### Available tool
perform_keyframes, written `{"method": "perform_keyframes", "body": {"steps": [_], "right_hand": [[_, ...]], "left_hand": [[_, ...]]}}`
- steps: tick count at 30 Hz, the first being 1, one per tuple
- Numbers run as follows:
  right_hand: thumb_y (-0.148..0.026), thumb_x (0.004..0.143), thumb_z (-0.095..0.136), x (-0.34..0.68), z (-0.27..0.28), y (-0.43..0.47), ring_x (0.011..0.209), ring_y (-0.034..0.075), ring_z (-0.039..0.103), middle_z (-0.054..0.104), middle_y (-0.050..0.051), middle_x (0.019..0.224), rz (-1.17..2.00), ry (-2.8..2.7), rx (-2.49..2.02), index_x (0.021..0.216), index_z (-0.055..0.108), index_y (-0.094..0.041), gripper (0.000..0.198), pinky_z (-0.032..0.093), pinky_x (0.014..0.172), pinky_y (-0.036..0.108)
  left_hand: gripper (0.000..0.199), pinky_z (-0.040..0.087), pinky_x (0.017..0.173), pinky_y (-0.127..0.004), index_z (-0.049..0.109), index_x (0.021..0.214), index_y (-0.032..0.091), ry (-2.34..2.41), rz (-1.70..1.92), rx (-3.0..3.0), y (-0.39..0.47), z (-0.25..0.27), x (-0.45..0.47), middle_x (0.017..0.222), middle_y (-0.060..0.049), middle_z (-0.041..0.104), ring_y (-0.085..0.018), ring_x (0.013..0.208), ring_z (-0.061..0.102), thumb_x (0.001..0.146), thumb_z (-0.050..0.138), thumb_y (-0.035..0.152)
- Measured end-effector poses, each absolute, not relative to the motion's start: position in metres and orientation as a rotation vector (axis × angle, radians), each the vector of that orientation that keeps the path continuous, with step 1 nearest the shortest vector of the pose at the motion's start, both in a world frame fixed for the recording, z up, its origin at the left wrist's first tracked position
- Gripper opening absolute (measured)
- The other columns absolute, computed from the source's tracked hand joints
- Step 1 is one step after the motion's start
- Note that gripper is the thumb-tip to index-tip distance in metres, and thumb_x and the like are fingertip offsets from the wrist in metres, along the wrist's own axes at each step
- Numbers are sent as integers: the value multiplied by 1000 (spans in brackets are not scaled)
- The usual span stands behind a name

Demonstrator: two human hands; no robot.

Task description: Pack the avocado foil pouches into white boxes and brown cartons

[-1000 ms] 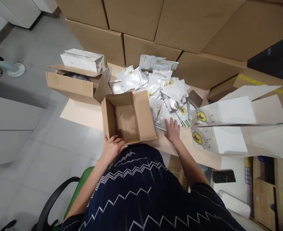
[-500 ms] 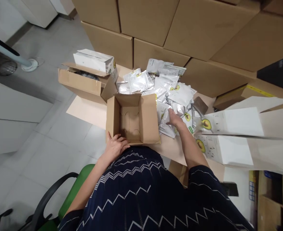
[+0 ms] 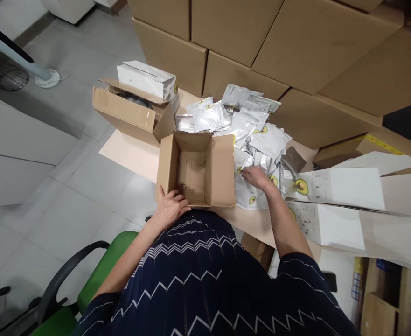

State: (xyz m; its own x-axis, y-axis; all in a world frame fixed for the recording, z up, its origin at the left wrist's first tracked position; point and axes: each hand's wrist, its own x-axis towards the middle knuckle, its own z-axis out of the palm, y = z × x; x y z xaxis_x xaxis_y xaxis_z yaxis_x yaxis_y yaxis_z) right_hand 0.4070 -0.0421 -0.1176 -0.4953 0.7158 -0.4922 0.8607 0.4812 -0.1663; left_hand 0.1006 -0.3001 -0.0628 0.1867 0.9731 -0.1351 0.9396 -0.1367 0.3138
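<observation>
An open brown cardboard box stands in front of my body, its inside bare and its flaps folded outward. My left hand grips the near left corner, thumb on the outer side and fingers over the near edge. Right of the box lies a loose heap of silver-white foil sachets printed with avocados. My right hand is at the near part of this heap, its fingers closed on the upper edge of one foil sachet; the fingertips are partly hidden.
Another open carton and a white box stand at the left back. Large cartons are stacked behind the table. White avocado-printed boxes lie at the right. A green chair is at lower left.
My right hand has shifted slightly, and the sachet beneath it now lies flatter, more of its printed face showing. My left hand stays on the box corner. The view has turned slightly.
</observation>
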Motion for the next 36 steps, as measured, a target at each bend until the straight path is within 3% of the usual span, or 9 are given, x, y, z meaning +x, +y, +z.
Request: {"method": "perform_keyframes", "body": {"steps": [4, 8, 13, 16, 20, 24, 30, 36], "right_hand": [[-27, 98, 38, 410, -88, -46, 85, 24, 65, 72, 13, 92, -532, 2506, 1423, 108, 63, -15, 29, 42, 73, 29], [-36, 100, 36, 411, -20, -61, 73, 26, 63, 69, 11, 82, -188, 2605, 1733, 111, 60, -17, 32, 40, 67, 32], [-37, 103, 36, 397, 69, -93, 73, 19, 63, 68, 8, 90, 141, 3176, 1987, 106, 59, -22, 28, 45, 67, 32], [-33, 102, 41, 368, 91, -107, 75, 17, 63, 67, 6, 95, 64, 3494, 1816, 108, 59, -24, 21, 47, 68, 30], [-24, 101, 35, 307, 74, -119, 70, 16, 61, 68, 5, 95, -423, 3282, 1169, 113, 57, -22, 25, 44, 63, 29], [-12, 95, 38, 251, 26, -130, 72, 18, 60, 69, 9, 97, -650, 2954, 691, 111, 57, -19, 26, 40, 65, 29], [-21, 97, 46, 215, -36, -146, 68, 19, 59, 70, 7, 85, -848, 2751, 423, 107, 58, -16, 16, 37, 64, 28], [-28, 102, 46, 218, -60, -146, 61, 12, 52, 67, 1, 76, -1183, 2549, 379, 95, 65, -15, 24, 33, 60, 23]], "left_hand": [[27, 13, 109, -73, 73, 100, 30, 1809, 169, 2140, -299, -65, 100, 98, -4, 74, -29, 108, 57, 96, 52, 47], [27, 14, 108, -75, 73, 101, 30, 1809, 205, 2130, -299, -65, 100, 97, -5, 74, -29, 106, 58, 95, 54, 48], [21, 12, 108, -78, 72, 105, 30, 1809, 204, 2141, -300, -66, 100, 98, -5, 73, -29, 106, 58, 96, 55, 39], [20, 8, 109, -79, 72, 105, 29, 1809, 197, 2141, -302, -68, 101, 95, -5, 73, -28, 103, 59, 96, 55, 35], [24, 8, 111, -78, 72, 97, 23, 1875, 180, 2123, -305, -68, 103, 89, -7, 71, -26, 94, 62, 96, 54, 40], [30, 11, 116, -72, 71, 91, 20, 1923, 238, 2106, -309, -68, 104, 85, -6, 69, -23, 88, 63, 97, 52, 43], [30, 8, 118, -70, 70, 93, 20, 1941, 276, 2115, -312, -72, 105, 88, -5, 70, -22, 90, 64, 98, 50, 42], [31, 14, 119, -69, 66, 100, 17, 1994, 269, 2145, -317, -76, 105, 96, -9, 67, -25, 98, 63, 98, 49, 43]]}}
